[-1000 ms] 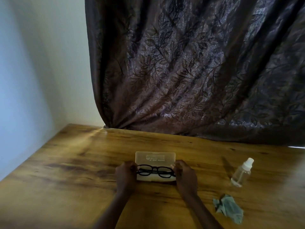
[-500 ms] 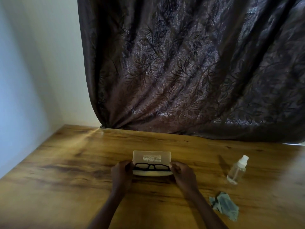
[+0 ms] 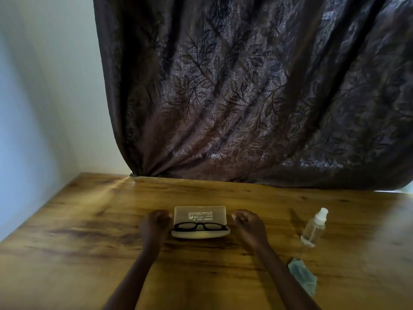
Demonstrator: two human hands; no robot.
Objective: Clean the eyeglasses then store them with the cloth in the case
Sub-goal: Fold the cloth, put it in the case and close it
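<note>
Black eyeglasses (image 3: 200, 226) lying in open pale case (image 3: 200, 233), lid upright, mid-table (image 3: 89, 231). Left hand (image 3: 154, 224) at 9 o'clock of case, right hand (image 3: 247, 223) at 3 o'clock; fingers loosely curled, gripping nothing. Cloth (image 3: 302, 275) at 4 o'clock, beside spray bottle (image 3: 314, 228).

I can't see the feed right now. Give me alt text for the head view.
Black-framed eyeglasses lie in an open pale plastic case on a wooden table, with the left hand and right hand empty on either side. At right stand a clear spray bottle and a crumpled teal cloth.
</note>
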